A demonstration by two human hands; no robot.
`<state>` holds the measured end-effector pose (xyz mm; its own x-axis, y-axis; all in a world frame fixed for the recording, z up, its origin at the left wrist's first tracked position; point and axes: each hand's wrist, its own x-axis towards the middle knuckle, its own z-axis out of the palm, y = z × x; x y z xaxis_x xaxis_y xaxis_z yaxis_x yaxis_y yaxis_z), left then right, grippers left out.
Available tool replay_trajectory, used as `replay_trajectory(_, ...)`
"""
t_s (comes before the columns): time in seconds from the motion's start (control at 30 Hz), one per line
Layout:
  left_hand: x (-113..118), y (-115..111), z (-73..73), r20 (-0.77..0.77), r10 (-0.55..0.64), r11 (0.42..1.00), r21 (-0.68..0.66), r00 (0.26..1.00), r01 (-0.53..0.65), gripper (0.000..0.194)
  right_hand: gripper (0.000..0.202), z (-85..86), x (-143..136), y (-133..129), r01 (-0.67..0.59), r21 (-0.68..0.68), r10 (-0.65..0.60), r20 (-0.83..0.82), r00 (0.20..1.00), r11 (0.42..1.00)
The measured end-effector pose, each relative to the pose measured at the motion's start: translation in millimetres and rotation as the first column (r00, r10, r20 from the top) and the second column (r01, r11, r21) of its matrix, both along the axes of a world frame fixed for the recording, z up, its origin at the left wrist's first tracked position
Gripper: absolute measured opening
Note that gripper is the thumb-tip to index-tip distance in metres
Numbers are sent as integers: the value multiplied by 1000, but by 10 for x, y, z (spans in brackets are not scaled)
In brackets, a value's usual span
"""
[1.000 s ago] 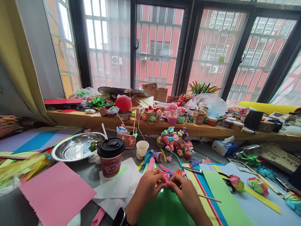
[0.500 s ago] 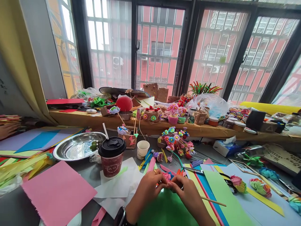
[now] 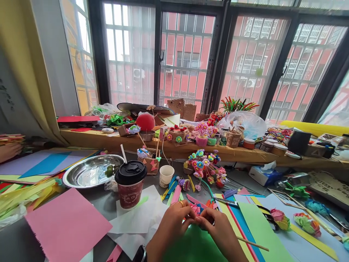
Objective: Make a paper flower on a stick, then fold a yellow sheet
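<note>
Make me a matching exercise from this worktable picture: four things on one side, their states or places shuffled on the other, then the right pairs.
Things:
1. Oval shiny metal tray
2. Large pink paper sheet
3. Blue-and-white tissue box
4. Person's left hand

States or places:
A. White tissue sticking up from the top
B. Ring on a finger, fingertips close to those of the right hand
C. Holds small round green items
D. Lies flat, with a ragged edge at lower left

Pairs: 1-C, 2-D, 3-A, 4-B

Craft workroom with colored paper (image 3: 69, 227)
</note>
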<state>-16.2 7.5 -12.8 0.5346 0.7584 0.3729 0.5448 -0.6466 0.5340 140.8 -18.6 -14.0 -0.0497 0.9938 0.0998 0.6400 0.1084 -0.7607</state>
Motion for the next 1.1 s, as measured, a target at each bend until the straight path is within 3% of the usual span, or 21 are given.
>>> replay_trajectory(0.47,3,-4,36,-56,28,998,63,998,-25,4,20,49,-33,-30,4,27,-4,29,1000,1000)
replay_trajectory(0.77,-36,3,32,-61,30,1000,11,998,-29,5,12,83,-86,-80,-38,153,-10,303,953,987)
replay_trajectory(1.1,0,34,-38,-92,53,987,158,994,-38,4,10,34,-83,-64,-34,206,-39,339,940,978)
